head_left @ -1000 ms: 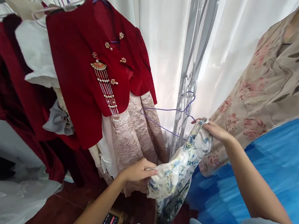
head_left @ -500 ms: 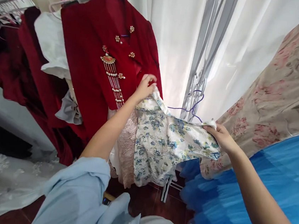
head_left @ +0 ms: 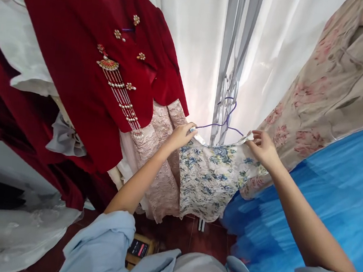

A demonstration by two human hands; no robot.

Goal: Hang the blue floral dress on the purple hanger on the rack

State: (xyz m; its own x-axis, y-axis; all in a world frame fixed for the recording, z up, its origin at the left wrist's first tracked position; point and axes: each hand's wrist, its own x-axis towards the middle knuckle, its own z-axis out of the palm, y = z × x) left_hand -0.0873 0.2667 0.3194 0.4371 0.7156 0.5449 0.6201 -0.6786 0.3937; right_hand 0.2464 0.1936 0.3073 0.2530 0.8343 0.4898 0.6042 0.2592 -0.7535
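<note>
The left forearm [head_left: 139,183] slants up and inward to a left hand [head_left: 181,136] closed in a pinch, while the right forearm [head_left: 302,218] angles in from the opposite side, its right hand [head_left: 264,151] likewise pinching, both about level and well apart.

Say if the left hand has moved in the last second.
Yes, upward: the left hand, then well below the rightmost corner of the red jacket, is now just under it.

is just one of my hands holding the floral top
No, the left hand and the right hand each pinch an upper corner of the floral top.
</note>
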